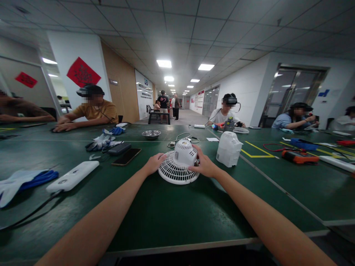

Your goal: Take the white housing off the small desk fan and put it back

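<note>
In front of me a white fan part lies on the green table, its round slotted grille (pixel 179 176) downward and its domed motor housing (pixel 183 151) on top. My left hand (pixel 154 163) grips the grille's left edge, thumb and fingertips at the rim. Around the right side of the housing curls my right hand (pixel 205 164), its fingers against the dome and the thumb lower down near the grille. Part of the housing's right side is hidden by that hand. A white plastic casing (pixel 229 149) stands upright to the right, apart from my hands.
Left of me lie a phone (pixel 126 157), a dark power bank (pixel 119 149), a white power strip (pixel 73 176) and gloves (pixel 26 181). A metal bowl (pixel 151 135) and a coiled cable (pixel 180 137) sit farther back. An orange multimeter (pixel 300 156) is at right. Other people sit around the table.
</note>
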`<state>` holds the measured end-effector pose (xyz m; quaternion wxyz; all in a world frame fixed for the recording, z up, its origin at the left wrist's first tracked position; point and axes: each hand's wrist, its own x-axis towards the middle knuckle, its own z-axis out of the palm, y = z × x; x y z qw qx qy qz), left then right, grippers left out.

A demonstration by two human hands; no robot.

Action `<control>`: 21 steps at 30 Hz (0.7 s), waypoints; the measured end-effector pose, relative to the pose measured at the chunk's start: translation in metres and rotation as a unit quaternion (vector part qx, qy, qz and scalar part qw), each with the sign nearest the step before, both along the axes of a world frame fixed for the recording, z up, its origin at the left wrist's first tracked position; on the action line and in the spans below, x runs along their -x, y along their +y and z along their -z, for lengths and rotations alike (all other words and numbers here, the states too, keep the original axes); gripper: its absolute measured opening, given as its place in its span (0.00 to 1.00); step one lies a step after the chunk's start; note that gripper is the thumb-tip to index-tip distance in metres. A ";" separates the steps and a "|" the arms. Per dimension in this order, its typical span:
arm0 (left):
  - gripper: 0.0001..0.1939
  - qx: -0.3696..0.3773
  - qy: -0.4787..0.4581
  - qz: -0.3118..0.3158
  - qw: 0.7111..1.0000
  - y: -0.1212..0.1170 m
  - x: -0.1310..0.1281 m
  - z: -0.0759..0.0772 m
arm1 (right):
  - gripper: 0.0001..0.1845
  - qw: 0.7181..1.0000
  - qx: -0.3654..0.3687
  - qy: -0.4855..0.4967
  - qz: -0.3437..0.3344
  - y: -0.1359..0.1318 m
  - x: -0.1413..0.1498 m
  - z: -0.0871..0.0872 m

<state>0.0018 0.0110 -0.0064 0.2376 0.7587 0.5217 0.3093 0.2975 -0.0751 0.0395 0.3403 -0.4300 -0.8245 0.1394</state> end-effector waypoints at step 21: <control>0.35 -0.020 0.005 0.004 1.000 0.001 0.000 0.001 | 0.58 1.000 0.000 -0.007 0.009 -0.001 0.000 -0.001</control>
